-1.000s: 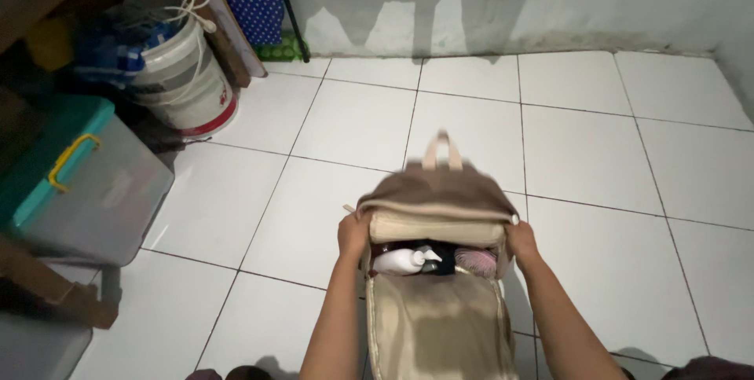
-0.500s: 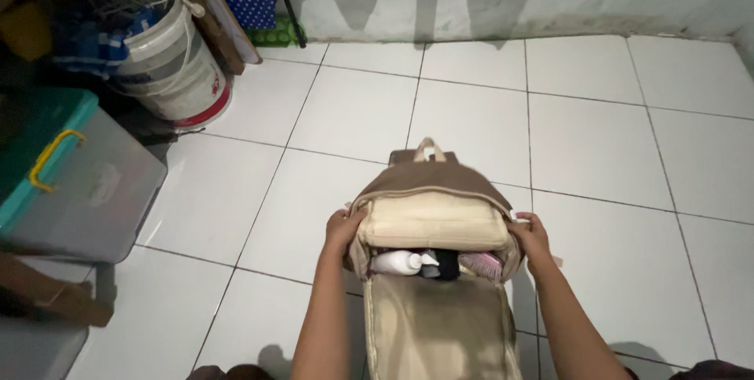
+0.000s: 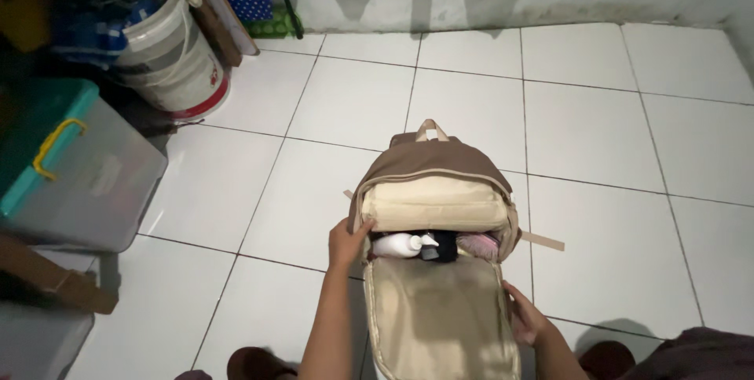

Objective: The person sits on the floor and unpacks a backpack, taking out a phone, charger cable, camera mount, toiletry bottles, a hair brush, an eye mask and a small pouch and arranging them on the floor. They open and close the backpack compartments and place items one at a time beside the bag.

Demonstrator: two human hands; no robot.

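While lying flat on the white tiled floor, held open at the front flap by 2 hands.

Brown and beige backpack at 6 o'clock of the view, carry loop toward 12 o'clock, beige flap folded down toward 6 o'clock. Left hand at 9 o'clock of the opening, grip clenched on the backpack's edge, fingers hooked over the rim. Right hand at 4 o'clock, pressed against the flap's side edge; grip there hard to tell, clenched or merely resting. Inside the opening, side by side: white bottle, black item, pink item. At 10 o'clock, well apart: white bucket with cord on top, and clear storage box with teal lid and yellow latch.
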